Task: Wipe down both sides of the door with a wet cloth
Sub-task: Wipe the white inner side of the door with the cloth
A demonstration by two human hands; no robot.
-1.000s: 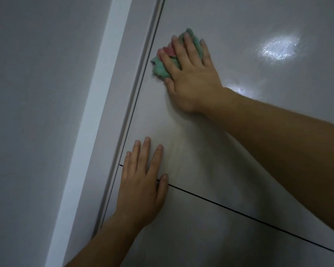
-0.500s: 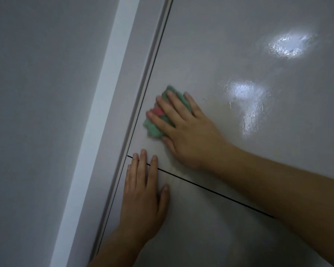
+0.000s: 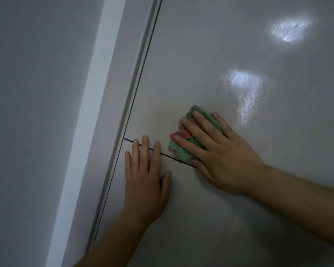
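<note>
A pale grey door (image 3: pixel 229 45) fills the right of the head view, with a thin dark groove line (image 3: pixel 127 140) running across it. My right hand (image 3: pixel 220 157) presses a bunched green and pink cloth (image 3: pixel 179 151) flat against the door, fingers straight over it, right at the groove. My left hand (image 3: pixel 145 174) rests flat on the door just left of the cloth, fingers spread and pointing up across the groove. Wet shiny patches (image 3: pixel 245 93) glisten on the door above my right hand.
The door's left edge meets a grey frame (image 3: pixel 127 83) with a narrow dark gap. A lighter trim strip (image 3: pixel 85 132) borders it, and a plain grey wall (image 3: pixel 31 112) lies to the left.
My right hand has slid the cloth down the door and a little to the right, down to the groove line. My left hand has stayed flat in the same spot on the door.
</note>
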